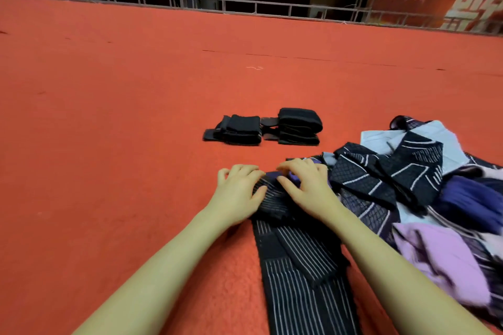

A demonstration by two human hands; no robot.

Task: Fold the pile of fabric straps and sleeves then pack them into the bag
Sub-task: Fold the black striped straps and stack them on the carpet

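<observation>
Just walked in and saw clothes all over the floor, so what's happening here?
A person is folding a long black pinstriped fabric strap on the red carpet. The left hand and right hand grip its far end. Two stacks of folded black straps sit ahead; an unfolded pile of purple and black fabric lies right.

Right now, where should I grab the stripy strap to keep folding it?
Grab the stripy strap at its near loose end, from above with a hand on each edge. It lies flat and long toward you, and the far end is already bunched under the left hand and right hand.
</observation>
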